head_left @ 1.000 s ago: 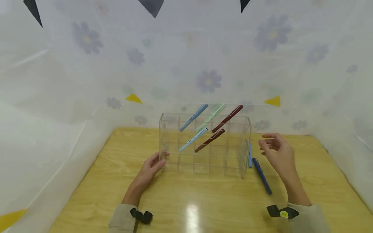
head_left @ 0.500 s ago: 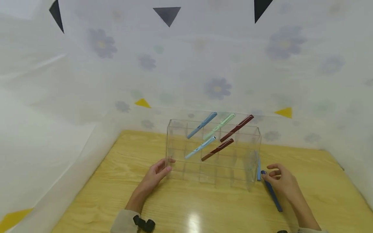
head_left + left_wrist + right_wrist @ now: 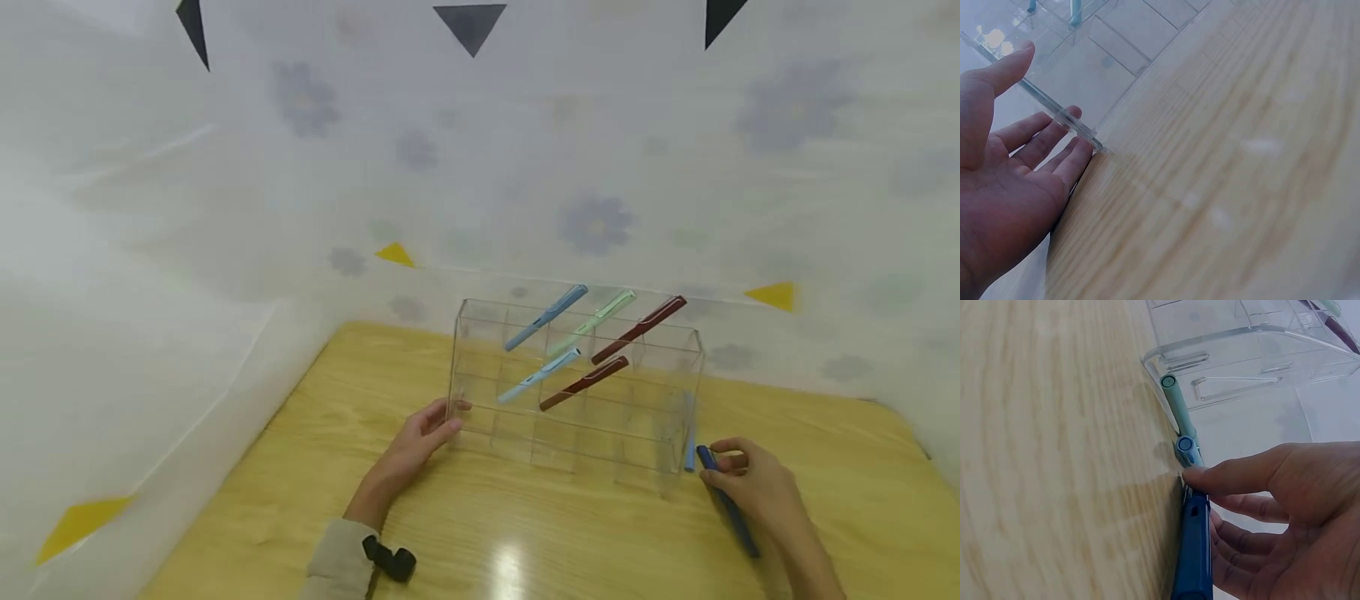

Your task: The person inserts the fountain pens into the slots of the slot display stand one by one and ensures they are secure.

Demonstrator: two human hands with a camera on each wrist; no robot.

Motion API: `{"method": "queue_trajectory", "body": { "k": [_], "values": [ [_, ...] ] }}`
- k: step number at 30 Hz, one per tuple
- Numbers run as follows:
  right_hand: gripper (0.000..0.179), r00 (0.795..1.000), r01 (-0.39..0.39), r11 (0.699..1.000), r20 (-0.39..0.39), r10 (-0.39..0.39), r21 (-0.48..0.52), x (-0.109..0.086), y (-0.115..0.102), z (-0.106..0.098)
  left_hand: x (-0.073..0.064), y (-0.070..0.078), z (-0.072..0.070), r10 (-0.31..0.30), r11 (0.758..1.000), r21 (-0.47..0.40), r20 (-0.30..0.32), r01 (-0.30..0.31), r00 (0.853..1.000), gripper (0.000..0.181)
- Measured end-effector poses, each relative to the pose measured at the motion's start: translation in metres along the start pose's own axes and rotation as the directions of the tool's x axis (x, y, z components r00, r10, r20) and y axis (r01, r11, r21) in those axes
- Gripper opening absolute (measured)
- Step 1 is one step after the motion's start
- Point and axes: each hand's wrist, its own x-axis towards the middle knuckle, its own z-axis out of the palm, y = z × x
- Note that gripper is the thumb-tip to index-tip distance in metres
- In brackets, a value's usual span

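Observation:
A clear acrylic pen holder (image 3: 517, 425) with several compartments stands on the table. My left hand (image 3: 416, 442) holds its left end, thumb at the front and fingers at the side wall; the left wrist view shows the fingertips (image 3: 1082, 147) at the panel's lower edge. To the right of the holder, my right hand (image 3: 761, 483) pinches a dark blue pen (image 3: 733, 521) near its upper end, between thumb and fingers. This pen (image 3: 1192, 550) lies along the tabletop. Beyond it are a light blue pen (image 3: 1186, 447) and a light green pen (image 3: 1175, 403), close beside the holder.
Slanting in the holder are a blue pen (image 3: 546, 318), a mint green pen (image 3: 596, 321), a pale blue pen (image 3: 538, 377) and two dark red pens, one behind (image 3: 637, 331) and one in front (image 3: 585, 383). A flowered white sheet (image 3: 495, 167) hangs behind the wooden table (image 3: 450, 525).
My right hand has come down towards me onto the dark blue pen and now pinches it. The left hand stays at the holder's left end. The head view has shifted, moving everything rightward in it.

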Motion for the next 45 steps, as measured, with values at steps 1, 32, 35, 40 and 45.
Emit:
{"method": "queue_trajectory", "body": {
  "k": [1,32,35,40,45],
  "values": [
    [0.053,1.0,0.011,1.0,-0.005,-0.011,0.003,0.0,-0.001,0.001,-0.001,0.0,-0.001,0.003,1.0,0.002,-0.009,-0.003,1.0,0.041],
    [0.044,0.9,0.3,0.911,-0.4,-0.172,0.284,-0.004,-0.042,-0.016,-0.018,0.005,-0.011,0.004,1.0,0.016,-0.046,-0.004,0.999,0.043],
    [0.043,0.888,0.326,0.896,-0.421,-0.182,0.301,-0.007,-0.049,-0.022,-0.017,0.006,-0.009,0.005,1.0,0.018,-0.039,-0.004,0.999,0.042],
    [0.038,0.863,0.368,0.86,-0.474,-0.175,0.353,-0.016,-0.064,-0.034,-0.01,0.007,-0.006,0.011,1.0,-0.004,-0.009,-0.012,1.0,0.044],
    [0.038,0.835,0.435,0.768,-0.53,-0.15,0.469,-0.027,-0.079,-0.043,-0.003,0.008,-0.002,0.012,1.0,-0.007,0.011,-0.012,1.0,0.044]
  ]
}}
